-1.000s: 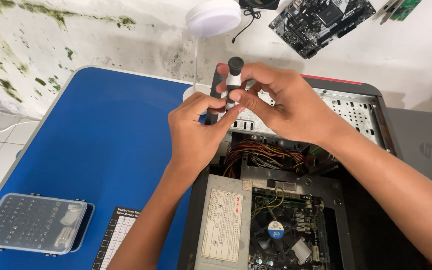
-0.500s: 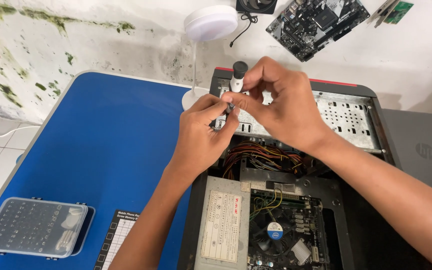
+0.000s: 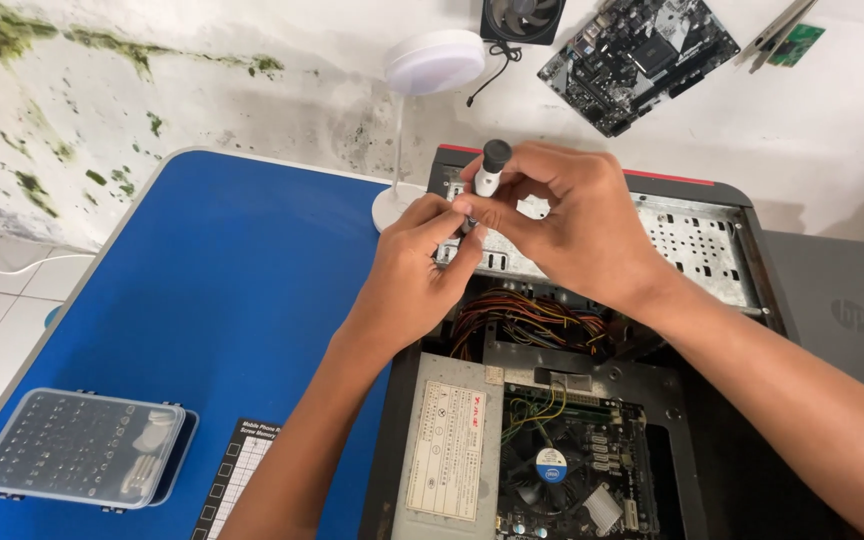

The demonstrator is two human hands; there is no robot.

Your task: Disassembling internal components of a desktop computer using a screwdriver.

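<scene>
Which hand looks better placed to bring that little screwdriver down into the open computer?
Probably the right hand: it wraps the screwdriver by its white barrel, above the open computer case. The left hand only pinches at the lower end with its fingertips.

A short screwdriver [image 3: 488, 170] with a white plastic body and black round cap stands nearly upright, pinched between fingers above the open computer case's [image 3: 592, 400] far edge.

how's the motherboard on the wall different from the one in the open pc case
The wall motherboard hangs bare and tilted, with no cables attached. The motherboard in the open case lies flat, carries a cooler fan, and sits by the wire bundle. Both are dark circuit boards. The left hand and right hand touch neither.
</scene>
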